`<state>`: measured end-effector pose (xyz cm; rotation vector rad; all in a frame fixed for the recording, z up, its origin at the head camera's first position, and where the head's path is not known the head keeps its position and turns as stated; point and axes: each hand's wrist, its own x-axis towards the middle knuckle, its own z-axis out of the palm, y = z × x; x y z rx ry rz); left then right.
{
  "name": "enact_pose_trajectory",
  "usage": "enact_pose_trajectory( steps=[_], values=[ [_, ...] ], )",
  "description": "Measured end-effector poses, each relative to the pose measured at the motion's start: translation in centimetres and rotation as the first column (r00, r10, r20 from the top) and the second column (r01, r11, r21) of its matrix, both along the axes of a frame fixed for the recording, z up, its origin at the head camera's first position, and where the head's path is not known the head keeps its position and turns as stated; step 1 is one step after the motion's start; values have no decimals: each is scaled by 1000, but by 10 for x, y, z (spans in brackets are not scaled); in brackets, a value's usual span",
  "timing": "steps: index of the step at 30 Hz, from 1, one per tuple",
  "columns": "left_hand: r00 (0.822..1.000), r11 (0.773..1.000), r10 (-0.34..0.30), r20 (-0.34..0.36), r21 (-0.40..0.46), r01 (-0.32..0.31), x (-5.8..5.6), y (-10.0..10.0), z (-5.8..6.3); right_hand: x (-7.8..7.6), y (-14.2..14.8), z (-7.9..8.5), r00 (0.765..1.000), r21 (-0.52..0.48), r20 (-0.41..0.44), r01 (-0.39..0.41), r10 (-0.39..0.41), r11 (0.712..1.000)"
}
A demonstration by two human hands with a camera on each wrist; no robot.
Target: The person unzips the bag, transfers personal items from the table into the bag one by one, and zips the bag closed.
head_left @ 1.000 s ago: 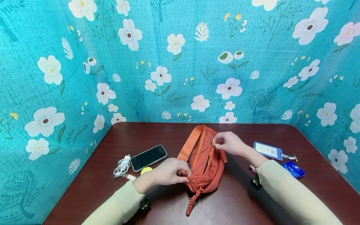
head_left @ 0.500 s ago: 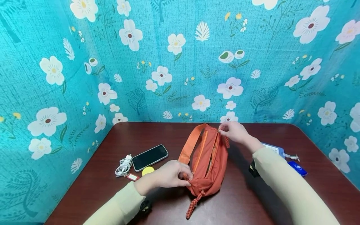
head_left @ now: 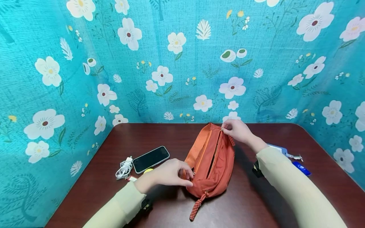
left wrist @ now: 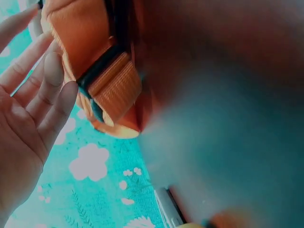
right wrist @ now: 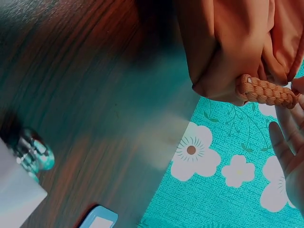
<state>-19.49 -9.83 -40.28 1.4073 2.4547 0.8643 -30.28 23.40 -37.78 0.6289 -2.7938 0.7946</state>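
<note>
An orange-red waist bag (head_left: 225,172) stands on the table with a long zipped slit parted along its top. At its far end my right hand (head_left: 239,129) pinches the zipper pull, and a braided cord (right wrist: 268,91) hangs beside those fingers. My left hand (head_left: 169,173) holds the bag's near left end between thumb and fingers. In the left wrist view, its fingers lie along the orange strap (left wrist: 116,88) and a dark buckle. A second braided cord (head_left: 196,209) trails from the near end onto the table. The bag's inside is hidden in shadow.
Left of the bag lie a phone (head_left: 151,159), a coiled white charger cable (head_left: 124,167), a partly covered yellow round thing (head_left: 148,170) and a red-and-white tag (head_left: 131,179). Beyond my right forearm are a blue card holder (head_left: 280,149) and a blue packet (head_left: 301,168). A floral curtain (head_left: 182,79) backs the table.
My right hand has slid the zipper pull away toward the bag's far end, and the slit along the top has lengthened. My left hand has stayed at the near end.
</note>
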Motion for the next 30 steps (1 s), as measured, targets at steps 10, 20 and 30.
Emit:
enact_pose_trajectory(
  steps=[10, 20, 30],
  values=[
    [986, 994, 99, -138, 55, -92, -38, 29, 16, 0, -5, 0, 999, -15, -15, -34, 33, 999],
    [974, 991, 135, -184, 12, -135, -56, 64, 17, 1, -10, -1, 1000, -20, -12, -29, 29, 999],
    [974, 983, 170, -152, -41, -178, -57, 76, 6, 1, -8, -3, 1000, -28, -7, -28, 28, 999]
  ],
)
